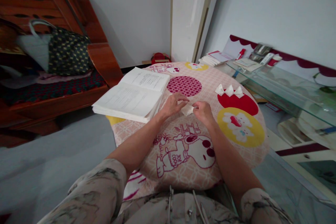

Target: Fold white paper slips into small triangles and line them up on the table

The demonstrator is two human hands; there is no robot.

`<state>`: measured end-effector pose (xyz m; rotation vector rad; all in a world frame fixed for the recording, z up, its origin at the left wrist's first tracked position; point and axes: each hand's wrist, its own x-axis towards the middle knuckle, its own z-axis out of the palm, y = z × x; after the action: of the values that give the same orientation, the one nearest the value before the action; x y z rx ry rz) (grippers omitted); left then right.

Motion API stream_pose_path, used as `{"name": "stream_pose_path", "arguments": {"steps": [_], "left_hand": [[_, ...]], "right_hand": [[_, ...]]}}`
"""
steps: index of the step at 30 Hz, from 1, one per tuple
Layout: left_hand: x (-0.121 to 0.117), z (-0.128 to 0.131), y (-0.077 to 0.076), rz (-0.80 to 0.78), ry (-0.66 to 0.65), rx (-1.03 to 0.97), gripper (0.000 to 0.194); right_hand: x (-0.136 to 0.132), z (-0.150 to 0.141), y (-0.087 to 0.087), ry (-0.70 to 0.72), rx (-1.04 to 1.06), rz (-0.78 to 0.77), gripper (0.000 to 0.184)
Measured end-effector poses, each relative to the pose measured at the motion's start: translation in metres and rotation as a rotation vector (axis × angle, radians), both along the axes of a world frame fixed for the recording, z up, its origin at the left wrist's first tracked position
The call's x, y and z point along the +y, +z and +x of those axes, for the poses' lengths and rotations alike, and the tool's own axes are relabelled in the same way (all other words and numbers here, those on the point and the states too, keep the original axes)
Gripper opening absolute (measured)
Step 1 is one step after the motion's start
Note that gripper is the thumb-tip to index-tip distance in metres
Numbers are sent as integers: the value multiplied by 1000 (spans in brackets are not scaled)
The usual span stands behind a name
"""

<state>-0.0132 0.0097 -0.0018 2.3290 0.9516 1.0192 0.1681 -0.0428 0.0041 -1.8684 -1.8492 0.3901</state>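
With the right hand (pixel 203 112), I pinched the folded paper (pixel 187 110) between fingers (pixel 197 105); my left hand (pixel 174 104) touched it near the open book (pixel 135 92), its grip unclear to me.

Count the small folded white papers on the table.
4: three papers in a row on the right, one paper between left hand and right hand; more may be hidden.

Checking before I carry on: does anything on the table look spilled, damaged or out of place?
The open book on the left appears to overhang the table, so it looks poorly placed. No spill or damage shows.
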Motion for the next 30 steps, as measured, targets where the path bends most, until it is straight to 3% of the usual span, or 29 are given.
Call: {"name": "stream_pose_path", "arguments": {"steps": [5,11,17,21,26,30], "left_hand": [[6,-16,3,-120,107,-23,25],[-2,-14,8,-225,160,62,29],[-8,-13,12,-364,83,76,36],[-6,-13,10,-500,13,73,29],[-2,-14,7,-692,-81,-49,23],[-1,-16,10,-753,-82,-126,29]], "right_hand": [[2,-7,5,-22,-23,1,31],[0,-10,9,-29,-50,13,31],[-5,-14,15,-62,-103,-1,30],[-7,-15,16,-119,-157,13,27],[-11,-16,18,-158,-240,91,27],[-14,-19,21,-173,-284,127,27]]}}
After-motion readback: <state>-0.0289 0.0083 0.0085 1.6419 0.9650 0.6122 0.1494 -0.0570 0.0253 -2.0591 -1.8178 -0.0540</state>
